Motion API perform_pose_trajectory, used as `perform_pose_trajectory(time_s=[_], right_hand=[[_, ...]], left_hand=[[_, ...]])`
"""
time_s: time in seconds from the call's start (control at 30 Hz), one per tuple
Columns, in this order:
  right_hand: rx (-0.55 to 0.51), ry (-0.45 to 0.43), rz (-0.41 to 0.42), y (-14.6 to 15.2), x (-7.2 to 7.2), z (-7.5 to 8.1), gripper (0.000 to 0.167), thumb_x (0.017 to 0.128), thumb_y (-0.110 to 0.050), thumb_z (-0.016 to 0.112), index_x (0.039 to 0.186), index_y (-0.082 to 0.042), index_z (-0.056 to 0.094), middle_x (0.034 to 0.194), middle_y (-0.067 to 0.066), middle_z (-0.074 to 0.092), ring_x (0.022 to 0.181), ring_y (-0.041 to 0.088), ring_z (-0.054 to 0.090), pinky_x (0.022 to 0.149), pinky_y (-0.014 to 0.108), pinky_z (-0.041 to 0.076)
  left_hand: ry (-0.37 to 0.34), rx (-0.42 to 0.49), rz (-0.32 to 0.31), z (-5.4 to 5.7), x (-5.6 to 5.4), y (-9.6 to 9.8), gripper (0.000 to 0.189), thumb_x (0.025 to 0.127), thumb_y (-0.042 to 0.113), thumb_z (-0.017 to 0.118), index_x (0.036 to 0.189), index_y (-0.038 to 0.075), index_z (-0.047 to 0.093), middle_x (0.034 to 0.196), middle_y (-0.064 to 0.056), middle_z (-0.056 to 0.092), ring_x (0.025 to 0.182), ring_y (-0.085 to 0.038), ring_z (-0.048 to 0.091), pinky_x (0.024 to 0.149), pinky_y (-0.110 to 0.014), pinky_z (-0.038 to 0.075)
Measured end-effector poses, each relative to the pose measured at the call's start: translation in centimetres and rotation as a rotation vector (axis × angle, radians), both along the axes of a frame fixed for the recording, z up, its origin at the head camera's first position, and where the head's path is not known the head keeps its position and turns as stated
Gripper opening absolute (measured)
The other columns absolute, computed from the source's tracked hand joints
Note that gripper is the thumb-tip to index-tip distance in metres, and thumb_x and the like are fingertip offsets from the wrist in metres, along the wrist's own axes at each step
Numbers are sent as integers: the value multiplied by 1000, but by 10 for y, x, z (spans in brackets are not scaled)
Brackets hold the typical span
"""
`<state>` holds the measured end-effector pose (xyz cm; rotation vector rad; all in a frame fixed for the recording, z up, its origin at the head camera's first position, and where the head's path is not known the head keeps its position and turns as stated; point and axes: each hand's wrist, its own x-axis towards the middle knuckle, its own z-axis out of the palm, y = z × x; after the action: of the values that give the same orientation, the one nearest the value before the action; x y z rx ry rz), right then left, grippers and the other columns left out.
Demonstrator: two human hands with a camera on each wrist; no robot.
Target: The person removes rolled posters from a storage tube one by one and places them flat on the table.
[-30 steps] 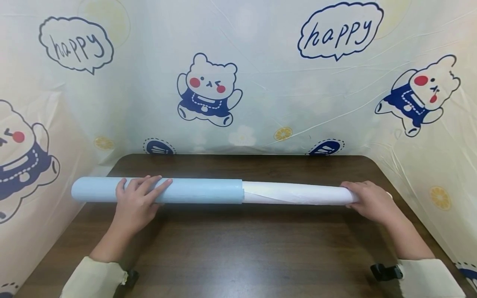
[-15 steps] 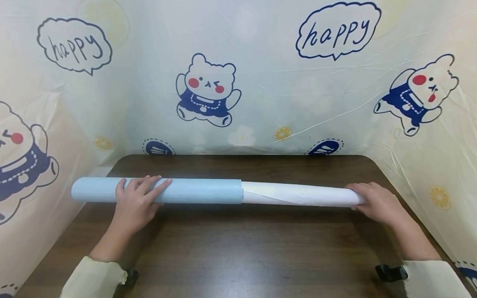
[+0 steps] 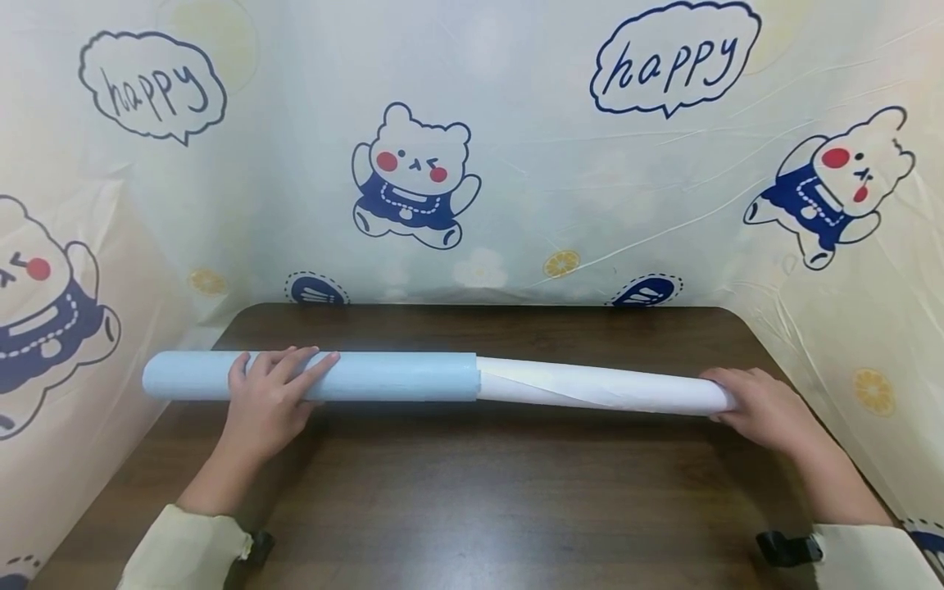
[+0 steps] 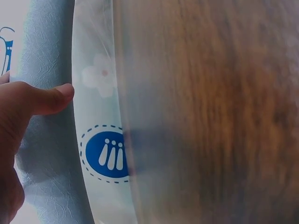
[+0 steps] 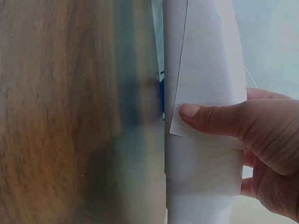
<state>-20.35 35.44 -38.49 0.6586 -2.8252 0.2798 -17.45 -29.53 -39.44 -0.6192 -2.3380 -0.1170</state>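
Running left to right, the blue tube and slightly slanted white roll are gripped by both hands.

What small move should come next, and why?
I'd probably bring the right hand into line with the blue roll: the white roll it grips juts from the blue roll's right end and slants off its axis, while the left hand holds the blue roll.
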Motion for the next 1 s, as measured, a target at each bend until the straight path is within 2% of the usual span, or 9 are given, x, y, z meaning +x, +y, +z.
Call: perform_pose_trajectory(time_s=[0.1,0.3,0.6,0.77,1.0], right_hand=[[-6,3,4,5,1,-2,51,61,-7,91,106,-5,66,96,15,70,81,35,60,73,57,48],[-46,5,13,18,3,-7,49,61,-3,90,102,-2,64,90,13,69,74,30,61,71,58,50],[-99,-5,8,22,6,-9,52,60,-4,90,104,-1,63,91,14,68,75,30,62,69,57,50],[-113,-13,0,20,7,-8,51,61,-4,90,104,-1,63,92,15,68,77,31,62,70,57,50],[-134,-49,-22,18,8,-9,50,64,-5,88,108,-1,63,96,18,68,79,33,62,72,60,49]], left_hand=[[-1,11,22,1,1,-4,89,52,5,94,132,22,61,121,-16,61,104,-45,54,89,-78,30],[38,117,92,2,7,-16,88,49,1,94,130,19,64,118,-18,63,96,-47,53,84,-77,31],[-22,128,164,2,6,-9,88,53,3,93,132,21,61,119,-21,62,97,-47,50,84,-74,31],[-83,127,240,3,6,-6,88,54,6,93,134,18,59,119,-22,60,96,-48,48,80,-72,32],[-253,162,380,10,4,-7,94,60,11,92,144,18,49,125,-27,52,102,-53,41,77,-75,29]])
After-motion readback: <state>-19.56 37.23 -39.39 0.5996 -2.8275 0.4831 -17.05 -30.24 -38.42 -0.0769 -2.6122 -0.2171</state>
